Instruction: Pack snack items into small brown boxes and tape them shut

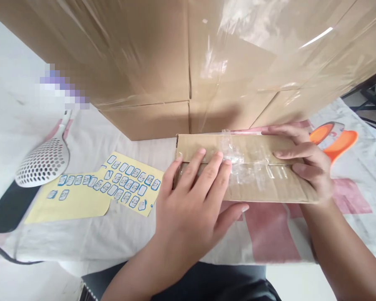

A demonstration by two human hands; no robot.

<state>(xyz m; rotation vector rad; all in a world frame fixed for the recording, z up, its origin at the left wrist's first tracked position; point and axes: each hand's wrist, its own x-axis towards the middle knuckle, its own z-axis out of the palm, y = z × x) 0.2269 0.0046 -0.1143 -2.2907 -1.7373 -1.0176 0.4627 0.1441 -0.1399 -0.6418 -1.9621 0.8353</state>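
A flat brown cardboard box lies in front of me, its seam covered by wrinkled clear tape. My left hand rests on the left part of its top, fingers spread and stretched out, thumb near the front edge. Around the box's right end is my right hand, its fingers curled over the top and edge. Just past that hand, to the right, are orange-handled scissors, partly hidden behind it.
Stacked cardboard boxes wrapped in clear film rise directly behind. On the left are a white slotted skimmer, yellow paper pieces bearing small drawn shapes and a dark flat object. A pink-patterned cloth covers the table.
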